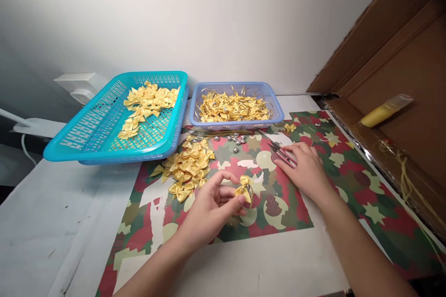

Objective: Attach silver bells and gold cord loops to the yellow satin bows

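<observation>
My left hand (212, 206) pinches a small yellow ribbon bow (244, 187) with a silver bell and gold thread, held just above the patterned paper (278, 204). My right hand (304, 169) lies on the paper with its fingers stretched over red thread snips (280, 152), touching them. A pile of loose yellow bows (188, 167) sits left of my left hand. Small silver bells (234, 139) are scattered in front of the purple basket.
A turquoise basket (104, 120) with yellow bows stands tilted at the back left. A purple basket (273, 106) holds bows with gold threads. A brown cardboard box (400, 102) with a yellow tube (385, 110) stands at the right. A white wall is behind.
</observation>
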Motion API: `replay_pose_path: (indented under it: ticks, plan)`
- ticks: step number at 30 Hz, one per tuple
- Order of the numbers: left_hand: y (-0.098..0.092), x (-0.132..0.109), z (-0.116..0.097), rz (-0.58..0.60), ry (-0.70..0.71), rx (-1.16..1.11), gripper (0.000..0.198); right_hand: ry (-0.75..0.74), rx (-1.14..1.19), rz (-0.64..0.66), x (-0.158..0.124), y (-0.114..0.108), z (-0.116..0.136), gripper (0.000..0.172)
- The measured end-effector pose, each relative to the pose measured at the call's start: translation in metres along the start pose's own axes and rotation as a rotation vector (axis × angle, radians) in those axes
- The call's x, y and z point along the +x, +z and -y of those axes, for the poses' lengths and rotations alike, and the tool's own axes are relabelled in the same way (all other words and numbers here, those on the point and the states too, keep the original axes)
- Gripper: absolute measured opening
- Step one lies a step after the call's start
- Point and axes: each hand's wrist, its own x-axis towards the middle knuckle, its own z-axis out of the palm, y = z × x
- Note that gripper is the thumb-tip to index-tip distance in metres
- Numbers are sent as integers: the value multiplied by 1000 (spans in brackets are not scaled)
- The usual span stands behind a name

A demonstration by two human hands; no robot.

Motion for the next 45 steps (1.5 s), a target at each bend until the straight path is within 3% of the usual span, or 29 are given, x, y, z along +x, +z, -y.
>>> replay_pose_path:
  ticks: [4,10,12,16,19,21,26,30,38,45]
  plan:
    - [1,-1,1,-12,11,-13,34,53,67,22,2,2,-1,20]
    - [4,1,1,-55,55,-8,38,24,188,54,1,-5,5,26]
    - [5,1,1,-102,81,-7,39,-8,324,154,-5,-13,13,28]
    - [5,2,5,-212,170,28,38,-27,741,580,-23,-26,34,23]
    - [4,2,9,-270,203,82,36,-115,836,770,-32,-26,47,24]
    - [4,2,12,-285,213,103,35,-214,774,712,-36,-21,53,24]
    - [8,-2,15,-275,194,113,36,-444,565,286,-39,-10,60,17]
    - [11,-3,15,-273,192,127,36,-553,430,84,-40,-8,62,16]
    - [11,-3,16,-290,262,160,35,-621,341,-56,-40,-7,63,18]
    - [9,-2,17,-304,309,207,34,-623,327,-70,-41,-6,64,18]
